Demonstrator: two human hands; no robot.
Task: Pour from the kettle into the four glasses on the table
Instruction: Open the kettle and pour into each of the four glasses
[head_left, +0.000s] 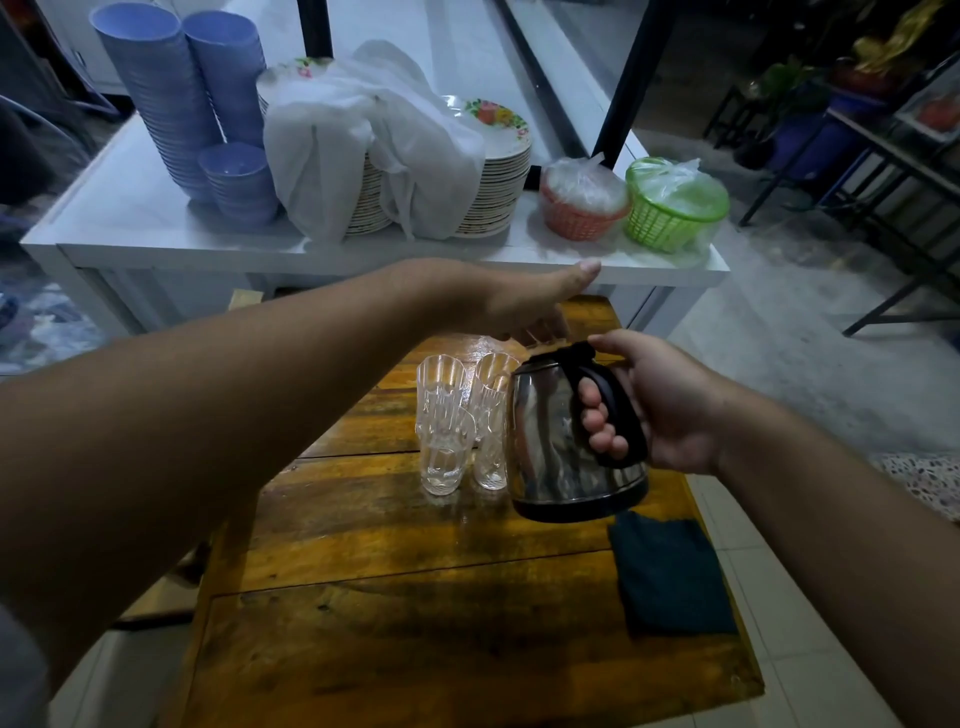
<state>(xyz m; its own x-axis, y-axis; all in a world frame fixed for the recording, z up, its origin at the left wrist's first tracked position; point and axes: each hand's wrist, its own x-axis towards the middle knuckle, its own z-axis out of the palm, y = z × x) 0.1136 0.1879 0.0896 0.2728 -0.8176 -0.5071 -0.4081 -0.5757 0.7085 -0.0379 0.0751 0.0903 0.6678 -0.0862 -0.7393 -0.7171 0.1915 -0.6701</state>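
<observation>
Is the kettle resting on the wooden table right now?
No, the right hand grips the kettle by its black handle and holds it tilted, clear of the wooden table, beside the glasses.

Right hand (670, 405) fingers (597, 415) curled tight in a grip, left hand (509, 301) reaching forward — palm down, thumb extended

Glossy brown wooden plank table (415, 649): clear ribbed glass tumblers (441, 457) clustered at far centre; dark folded cloth (670, 571) near right edge.
</observation>
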